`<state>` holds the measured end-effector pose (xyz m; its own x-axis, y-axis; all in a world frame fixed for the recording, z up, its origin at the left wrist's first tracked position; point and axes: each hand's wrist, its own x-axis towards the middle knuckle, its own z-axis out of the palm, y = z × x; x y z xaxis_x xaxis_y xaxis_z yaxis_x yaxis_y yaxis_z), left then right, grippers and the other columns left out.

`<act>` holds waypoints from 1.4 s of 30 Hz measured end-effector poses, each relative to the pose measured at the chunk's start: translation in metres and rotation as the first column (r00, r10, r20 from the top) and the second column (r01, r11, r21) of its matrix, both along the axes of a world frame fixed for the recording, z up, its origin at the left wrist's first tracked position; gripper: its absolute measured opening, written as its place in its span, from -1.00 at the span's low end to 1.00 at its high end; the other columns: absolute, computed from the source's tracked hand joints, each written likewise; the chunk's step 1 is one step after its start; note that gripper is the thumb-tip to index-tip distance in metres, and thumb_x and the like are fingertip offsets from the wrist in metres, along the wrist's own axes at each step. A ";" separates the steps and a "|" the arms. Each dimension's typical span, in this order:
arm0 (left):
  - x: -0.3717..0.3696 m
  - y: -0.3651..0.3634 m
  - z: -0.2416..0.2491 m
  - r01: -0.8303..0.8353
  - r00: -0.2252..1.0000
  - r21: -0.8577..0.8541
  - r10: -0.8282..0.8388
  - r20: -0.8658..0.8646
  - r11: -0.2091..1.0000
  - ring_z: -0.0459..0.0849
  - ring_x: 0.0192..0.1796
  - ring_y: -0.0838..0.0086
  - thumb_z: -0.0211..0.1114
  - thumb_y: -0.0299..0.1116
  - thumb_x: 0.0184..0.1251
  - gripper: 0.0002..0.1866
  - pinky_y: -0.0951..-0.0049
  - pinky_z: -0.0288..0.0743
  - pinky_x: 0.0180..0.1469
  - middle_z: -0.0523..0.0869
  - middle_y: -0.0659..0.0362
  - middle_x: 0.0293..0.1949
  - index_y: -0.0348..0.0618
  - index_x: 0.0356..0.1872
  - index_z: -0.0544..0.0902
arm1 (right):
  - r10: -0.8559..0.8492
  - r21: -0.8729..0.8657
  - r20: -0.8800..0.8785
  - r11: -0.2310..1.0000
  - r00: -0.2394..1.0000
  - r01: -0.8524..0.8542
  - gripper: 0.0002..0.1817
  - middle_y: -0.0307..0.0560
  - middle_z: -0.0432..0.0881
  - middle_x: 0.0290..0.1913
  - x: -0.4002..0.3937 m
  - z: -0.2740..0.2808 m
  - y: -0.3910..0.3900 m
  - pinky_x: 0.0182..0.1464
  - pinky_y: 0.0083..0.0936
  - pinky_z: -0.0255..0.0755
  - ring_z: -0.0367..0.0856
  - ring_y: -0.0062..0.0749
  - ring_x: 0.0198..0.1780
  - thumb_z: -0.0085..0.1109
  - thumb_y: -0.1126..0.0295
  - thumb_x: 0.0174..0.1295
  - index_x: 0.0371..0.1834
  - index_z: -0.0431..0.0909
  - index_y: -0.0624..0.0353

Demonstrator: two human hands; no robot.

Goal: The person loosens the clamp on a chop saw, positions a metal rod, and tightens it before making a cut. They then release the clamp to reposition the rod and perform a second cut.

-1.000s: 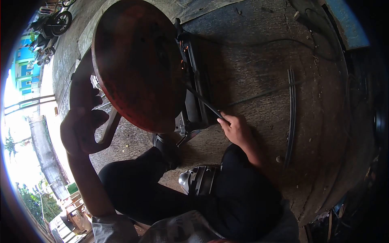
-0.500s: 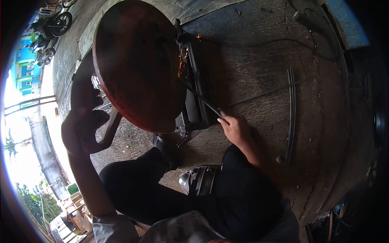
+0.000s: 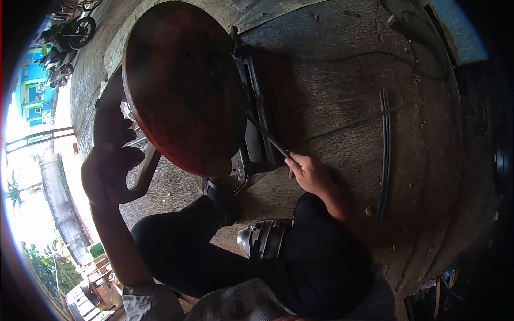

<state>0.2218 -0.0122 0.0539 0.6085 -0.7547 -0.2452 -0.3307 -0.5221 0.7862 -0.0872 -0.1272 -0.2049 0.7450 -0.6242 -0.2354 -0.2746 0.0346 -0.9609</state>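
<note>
A large, worn reddish round disc (image 3: 182, 91) of a cut-off saw stands in the upper middle. At its left, my left hand (image 3: 110, 163) is closed round the saw's looped handle (image 3: 144, 179). My right hand (image 3: 309, 172) pinches a thin dark metal rod (image 3: 270, 137), which slants up and left across the saw's metal base (image 3: 259, 107). The rod's far end passes behind the disc's edge, so its tip is hidden.
Several thin metal bars (image 3: 384, 155) lie on the worn floor at the right, with another rod (image 3: 342, 123) slanting toward them. A dark cable (image 3: 364, 53) crosses behind. Between my legs rests a silver-and-black power tool (image 3: 262, 239). Motorcycles (image 3: 67, 40) stand at the far left.
Orange sparks beside the disc's right edge have gone. My right hand has shifted slightly, its thumb now lying along the rod. My left hand looks the same.
</note>
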 end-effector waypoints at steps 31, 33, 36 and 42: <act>-0.004 -0.002 -0.002 -0.008 0.979 0.112 -0.015 0.204 0.994 0.61 -0.27 0.29 0.09 -0.25 0.17 -0.50 0.29 0.47 -0.08 0.55 0.00 -0.07 -0.39 0.09 0.39 | -0.043 -0.402 -0.069 0.916 0.997 0.011 -0.70 0.14 0.60 -0.51 -0.002 0.001 -0.004 -0.48 -0.34 0.46 0.62 -0.09 -0.50 0.15 0.37 0.22 -0.06 0.56 0.35; -0.006 -0.002 -0.003 -0.015 0.981 0.097 -0.004 0.194 0.995 0.60 -0.26 0.30 0.09 -0.25 0.18 -0.50 0.28 0.47 -0.08 0.55 0.01 -0.08 -0.39 0.08 0.40 | -0.032 -0.329 -0.071 0.944 0.997 0.006 -0.70 0.16 0.60 -0.51 0.000 0.005 -0.002 -0.48 -0.35 0.45 0.62 -0.10 -0.50 0.14 0.37 0.24 -0.07 0.56 0.38; -0.002 -0.001 0.001 -0.078 0.996 -0.013 0.077 -0.038 0.997 0.60 -0.25 0.32 0.09 -0.26 0.18 -0.51 0.28 0.46 -0.07 0.56 0.01 -0.09 -0.39 0.07 0.41 | -0.018 -0.240 -0.074 0.971 0.997 0.000 -0.69 0.19 0.59 -0.50 0.000 0.006 0.000 -0.48 -0.37 0.44 0.62 -0.11 -0.50 0.11 0.36 0.27 -0.08 0.55 0.42; 0.002 -0.004 0.009 -0.232 0.928 -0.061 0.202 -0.312 0.971 0.57 -0.27 0.38 0.12 -0.30 0.16 -0.53 0.31 0.45 -0.07 0.56 0.04 -0.12 -0.38 0.07 0.42 | -0.040 -0.220 -0.101 0.975 0.994 0.017 -0.67 0.20 0.59 -0.51 -0.003 0.003 -0.002 -0.51 -0.39 0.41 0.61 -0.11 -0.53 0.09 0.34 0.29 -0.08 0.54 0.45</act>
<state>0.2241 -0.0164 0.0631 0.6689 -0.6411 -0.3762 0.0423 -0.4725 0.8803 -0.0904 -0.1289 -0.2019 0.7048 -0.6897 -0.1663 -0.3755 -0.1637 -0.9123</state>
